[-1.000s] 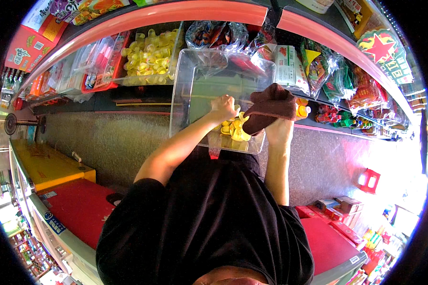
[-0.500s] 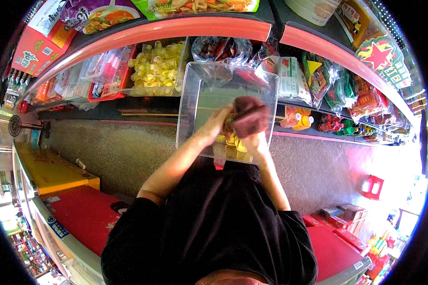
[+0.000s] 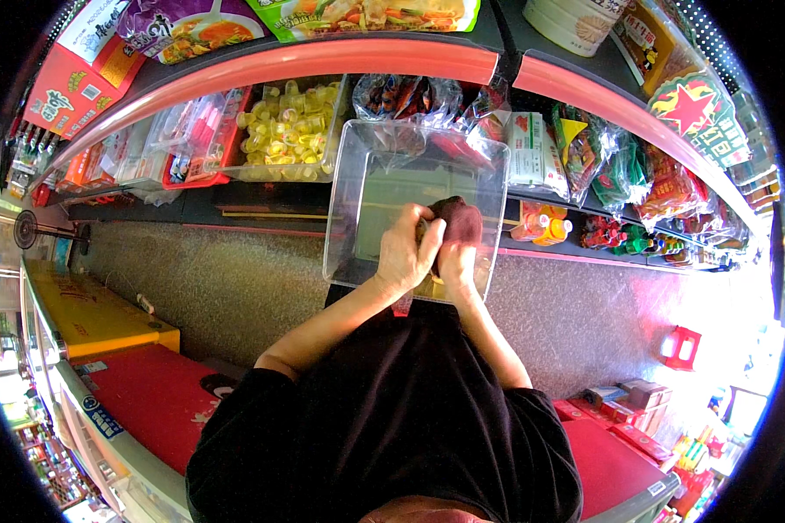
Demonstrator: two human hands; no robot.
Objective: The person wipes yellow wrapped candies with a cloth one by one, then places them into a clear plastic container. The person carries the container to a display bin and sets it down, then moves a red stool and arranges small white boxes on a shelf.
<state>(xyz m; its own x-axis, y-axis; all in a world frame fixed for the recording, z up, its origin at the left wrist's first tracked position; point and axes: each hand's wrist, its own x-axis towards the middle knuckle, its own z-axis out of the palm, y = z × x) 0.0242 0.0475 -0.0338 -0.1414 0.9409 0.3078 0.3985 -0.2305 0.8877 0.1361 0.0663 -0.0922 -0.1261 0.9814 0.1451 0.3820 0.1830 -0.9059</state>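
A: Where does the dark brown cloth (image 3: 460, 221) lie against your hands?

B: It is bunched at the fingers of your right hand (image 3: 456, 264), which holds it closed and narrow over the near right part of the clear plastic bin (image 3: 344, 205). The cloth sticks out past your fingers on the far side.

A: And your left hand (image 3: 407, 247)?

B: It comes in from the left with its fingers curled, right up against the cloth's left side. Your knuckles and the cloth hide what lies between, so I cannot tell what that hand grips, if anything.

A: What is beneath your hands?

B: Some yellow pieces (image 3: 425, 288) at the bin's near end, mostly covered from view. The bin sits just in front of your black T-shirt (image 3: 384, 410).

A: And farther out from you?

B: Beyond the bin's far left corner, a clear tub of small yellow cups (image 3: 290, 131) stands on the shelf. A white and green packet (image 3: 535, 152) is just past the far right corner, and orange bottles (image 3: 549, 231) stand lower down, to the right of your hands.
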